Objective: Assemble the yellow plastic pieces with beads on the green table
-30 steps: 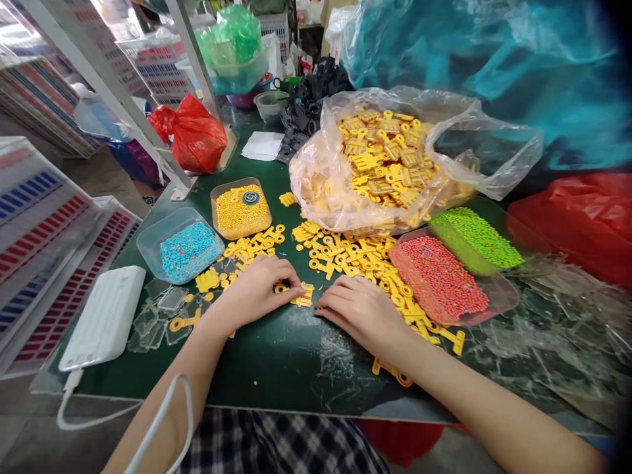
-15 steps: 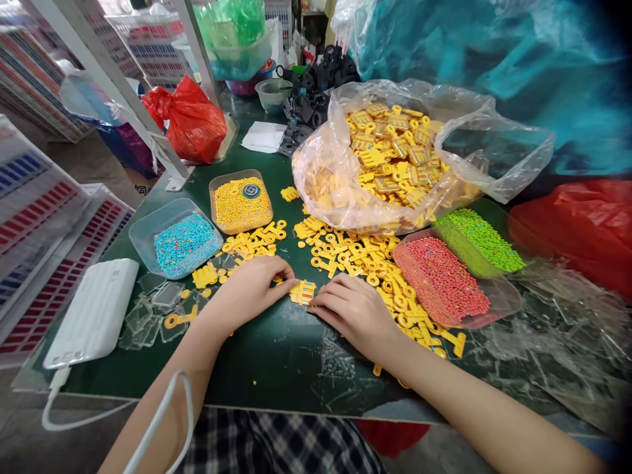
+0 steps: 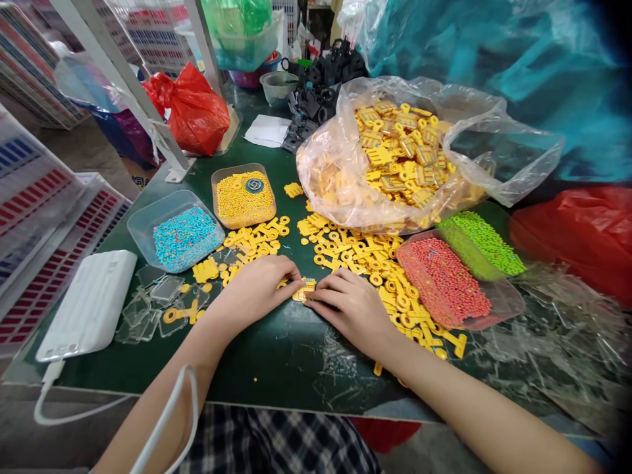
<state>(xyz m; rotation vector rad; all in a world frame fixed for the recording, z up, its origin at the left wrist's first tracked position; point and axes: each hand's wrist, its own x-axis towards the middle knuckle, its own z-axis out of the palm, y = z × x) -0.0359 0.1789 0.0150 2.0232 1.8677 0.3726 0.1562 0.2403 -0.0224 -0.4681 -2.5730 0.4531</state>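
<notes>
A green worktop [image 3: 276, 375] carries a clear plastic bag [image 3: 323, 184] of yellow plastic pieces, with loose ring-ended yellow parts [image 3: 365, 260] spilling before it, beside a tub of red beads [image 3: 508, 307]. Between the hands, just above the worktop's near middle, sits a small bead-filled yellow piece [image 3: 309, 284]: the left hand's [image 3: 264, 289] grip pinches its left edge; the right hand's [image 3: 355, 309] fingertips touch its right, whether pinching I cannot tell.

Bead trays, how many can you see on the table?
4: the blue tray at left, the yellow tray behind it to the right, the red tray at right, and the green tray behind the red one. Others may hide behind the clear bag.
</notes>
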